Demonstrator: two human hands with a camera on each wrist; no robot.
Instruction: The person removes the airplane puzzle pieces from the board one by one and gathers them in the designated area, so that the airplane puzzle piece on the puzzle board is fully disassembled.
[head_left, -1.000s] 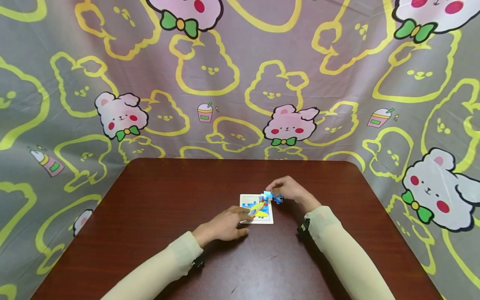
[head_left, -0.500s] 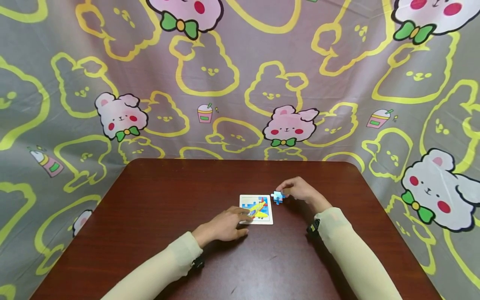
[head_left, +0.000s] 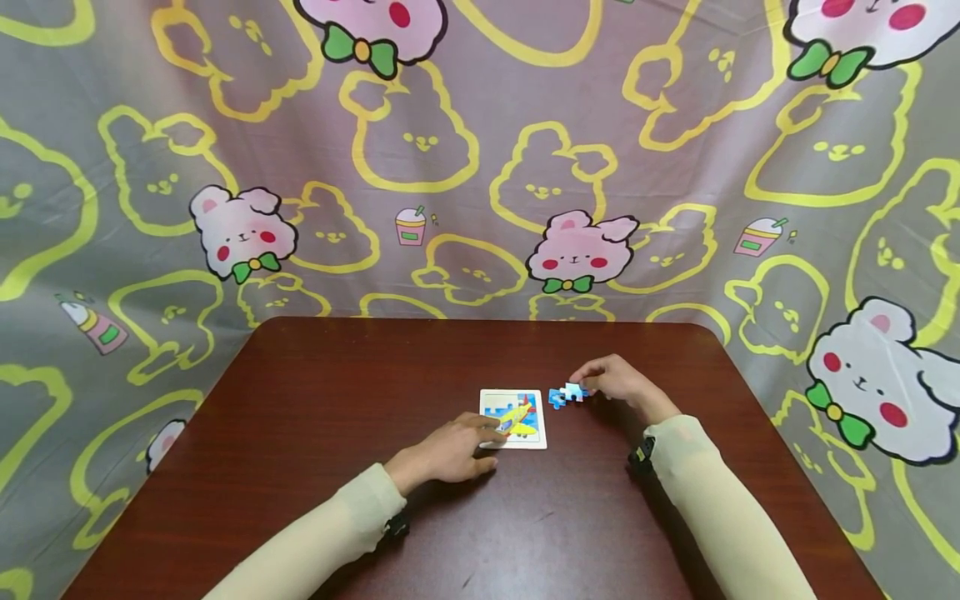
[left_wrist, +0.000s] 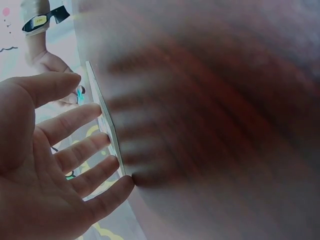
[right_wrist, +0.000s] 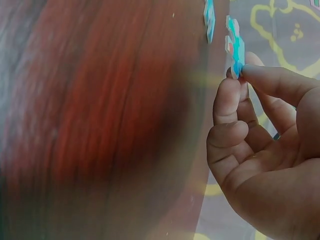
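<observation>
A small white-framed jigsaw puzzle board (head_left: 543, 435) with a yellow airplane picture lies flat on the table. My left hand (head_left: 450, 448) rests its outstretched fingers on the board's left side; in the left wrist view those fingers (left_wrist: 82, 152) reach the board's edge. Between thumb and fingertips, my right hand (head_left: 619, 383) pinches a light blue puzzle piece (head_left: 574, 392), seen nearly edge-on in the right wrist view. Just left of that piece, a second blue puzzle piece (head_left: 556, 398) lies on the table, right of the board. Part of the board is hidden under my left fingers.
The brown wooden table (head_left: 337, 383) has its far edge against a patterned cloth backdrop (head_left: 480, 167) with rabbit drawings. The same cloth hangs along both sides.
My right hand has moved right, away from the board, carrying its puzzle piece off the other blue piece, which now shows. The left hand has stayed in place.
</observation>
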